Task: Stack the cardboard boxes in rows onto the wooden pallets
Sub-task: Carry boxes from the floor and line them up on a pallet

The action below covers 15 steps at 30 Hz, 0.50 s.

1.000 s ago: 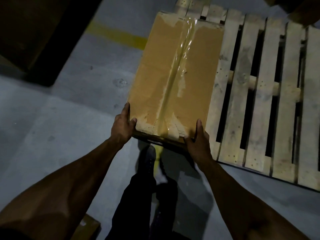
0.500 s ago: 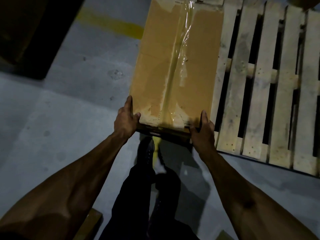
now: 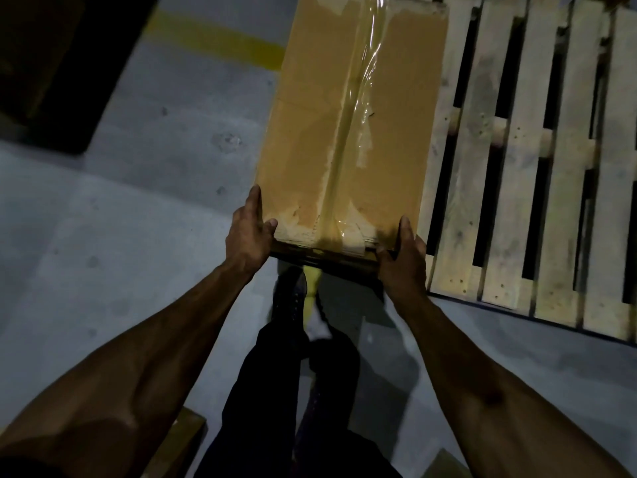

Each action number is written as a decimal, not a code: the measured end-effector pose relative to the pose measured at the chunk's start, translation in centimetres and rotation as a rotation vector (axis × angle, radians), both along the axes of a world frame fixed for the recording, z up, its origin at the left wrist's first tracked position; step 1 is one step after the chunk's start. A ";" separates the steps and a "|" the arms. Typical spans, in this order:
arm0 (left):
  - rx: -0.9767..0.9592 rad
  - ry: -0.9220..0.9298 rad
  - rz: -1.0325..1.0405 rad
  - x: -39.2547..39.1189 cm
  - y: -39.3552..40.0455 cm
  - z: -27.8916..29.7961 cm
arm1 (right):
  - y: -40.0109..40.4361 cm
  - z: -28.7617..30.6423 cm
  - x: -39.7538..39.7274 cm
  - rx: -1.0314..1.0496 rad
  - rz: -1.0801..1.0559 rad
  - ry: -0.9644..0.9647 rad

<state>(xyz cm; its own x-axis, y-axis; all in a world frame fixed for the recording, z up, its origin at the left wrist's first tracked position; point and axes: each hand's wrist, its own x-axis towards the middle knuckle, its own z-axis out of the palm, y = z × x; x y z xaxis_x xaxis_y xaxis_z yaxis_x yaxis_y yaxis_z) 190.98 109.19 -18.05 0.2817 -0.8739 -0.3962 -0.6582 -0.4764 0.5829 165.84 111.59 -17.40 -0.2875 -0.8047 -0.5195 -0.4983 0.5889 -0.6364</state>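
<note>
— Two hands on one box: where does it sit?
— The cardboard box (image 3: 348, 122), taped along its seam, fills the upper centre of the frame, over the left edge of the wooden pallet (image 3: 537, 167) at right.
— And the grip?
— The left hand (image 3: 248, 236) clasps the near left corner, thumb on top; the right hand (image 3: 401, 260) wraps the near right corner. Grey floor (image 3: 120, 236) with a yellow line (image 3: 220, 39) lies upper left.

warehouse or loading area: grey concrete floor (image 3: 113, 236), yellow floor line (image 3: 220, 39), wooden pallet (image 3: 517, 188), taped cardboard box (image 3: 310, 132).
</note>
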 end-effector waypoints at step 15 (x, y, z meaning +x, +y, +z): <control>-0.012 0.026 -0.017 0.4 -0.3 -0.6 | 0.2 0.2 0.4 0.004 0.008 0.052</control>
<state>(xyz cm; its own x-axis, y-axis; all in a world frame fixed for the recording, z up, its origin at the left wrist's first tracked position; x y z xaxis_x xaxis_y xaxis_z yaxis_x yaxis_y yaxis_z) 191.37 108.87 -18.65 0.2561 -0.8834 -0.3925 -0.6506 -0.4578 0.6059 166.26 111.75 -17.20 -0.3080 -0.8050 -0.5071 -0.5355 0.5872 -0.6070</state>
